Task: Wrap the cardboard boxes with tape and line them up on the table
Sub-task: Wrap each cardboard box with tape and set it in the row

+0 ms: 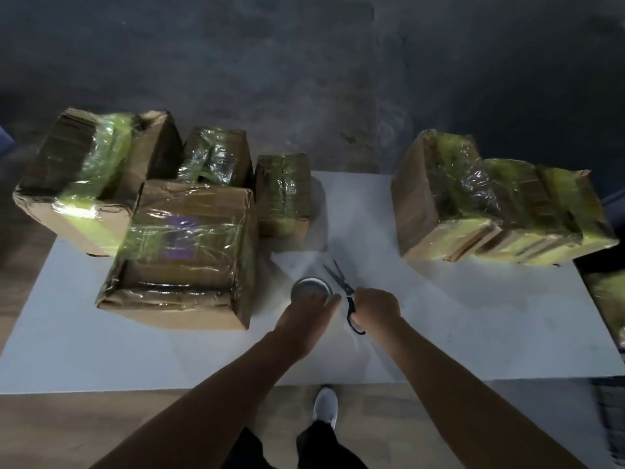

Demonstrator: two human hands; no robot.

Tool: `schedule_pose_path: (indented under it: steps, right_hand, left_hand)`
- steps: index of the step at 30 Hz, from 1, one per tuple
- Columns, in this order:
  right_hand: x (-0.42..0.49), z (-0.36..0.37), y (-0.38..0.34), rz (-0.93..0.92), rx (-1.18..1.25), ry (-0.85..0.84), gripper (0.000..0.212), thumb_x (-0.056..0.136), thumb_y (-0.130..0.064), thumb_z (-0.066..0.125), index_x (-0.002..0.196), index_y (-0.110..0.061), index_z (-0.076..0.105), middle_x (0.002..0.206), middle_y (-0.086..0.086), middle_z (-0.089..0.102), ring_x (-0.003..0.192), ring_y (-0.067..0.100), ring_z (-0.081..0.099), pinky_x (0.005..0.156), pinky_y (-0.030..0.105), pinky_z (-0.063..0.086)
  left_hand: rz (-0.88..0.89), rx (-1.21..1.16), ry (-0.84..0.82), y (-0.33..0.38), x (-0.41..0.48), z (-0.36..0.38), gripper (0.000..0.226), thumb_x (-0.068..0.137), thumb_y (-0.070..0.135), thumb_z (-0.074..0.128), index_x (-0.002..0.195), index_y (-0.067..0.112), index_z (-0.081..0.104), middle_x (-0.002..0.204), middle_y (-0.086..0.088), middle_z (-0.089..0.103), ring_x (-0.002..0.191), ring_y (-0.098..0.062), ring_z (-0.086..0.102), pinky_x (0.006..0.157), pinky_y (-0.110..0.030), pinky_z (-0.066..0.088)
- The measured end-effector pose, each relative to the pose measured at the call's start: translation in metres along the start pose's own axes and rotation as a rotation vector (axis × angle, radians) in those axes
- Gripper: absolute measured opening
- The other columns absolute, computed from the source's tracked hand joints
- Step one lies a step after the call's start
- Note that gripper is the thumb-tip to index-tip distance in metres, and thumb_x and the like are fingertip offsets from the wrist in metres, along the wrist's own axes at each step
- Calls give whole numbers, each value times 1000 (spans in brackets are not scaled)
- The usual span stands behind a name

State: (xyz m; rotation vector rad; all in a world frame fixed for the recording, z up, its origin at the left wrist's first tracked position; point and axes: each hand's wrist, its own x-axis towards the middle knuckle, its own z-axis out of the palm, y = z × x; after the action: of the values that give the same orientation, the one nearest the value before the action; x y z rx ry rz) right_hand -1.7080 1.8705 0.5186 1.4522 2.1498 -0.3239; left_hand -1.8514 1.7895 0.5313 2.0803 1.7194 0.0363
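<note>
Several cardboard boxes wrapped in shiny tape stand on the white table [473, 319]. The largest box [182, 255] sits front left, with a second box [91, 177] behind it at the far left and two smaller ones [216, 157] [284, 194] toward the middle. A group of wrapped boxes [490, 204] stands at the right. At the table's middle my left hand [306, 318] grips the tape roll [311, 288]. Beside it my right hand [375, 308] holds black scissors [345, 289], blades slightly apart and pointing away from me.
The table's front edge runs just before my white shoe [325, 406] on the wooden floor. A dark wall stands behind the table. Something taped in green [608, 299] shows at the right edge, off the table.
</note>
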Motion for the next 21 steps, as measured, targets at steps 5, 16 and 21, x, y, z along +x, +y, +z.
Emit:
schedule_pose_path:
  steps: [5, 16, 21]
  right_hand:
    - [0, -9, -10, -100, -256, -3, 28, 94, -19, 49, 119, -18, 60, 118, 1, 61, 114, 22, 52, 82, 29, 38]
    - [-40, -123, -90, -169, 409, 353, 35, 100, -23, 36, 98, -1, 64, 101, 19, 67, 96, 34, 62, 75, 35, 44]
    - [-61, -149, -146, -231, 748, 289, 44, 101, -25, 41, 60, -10, 41, 61, 10, 45, 63, 28, 46, 53, 28, 26]
  left_hand:
    - [13, -44, 95, -5, -10, -10, 33, 95, 10, 48, 128, 14, 47, 123, -6, 53, 102, -23, 56, 69, -25, 39]
    - [-142, -124, 837, -16, -58, -139, 10, 77, 0, 68, 78, 9, 64, 70, -7, 61, 53, -19, 52, 44, -22, 30]
    - [-287, 39, 697, -78, -90, -139, 18, 82, 8, 61, 95, 9, 73, 95, -11, 68, 88, -34, 63, 71, -42, 50]
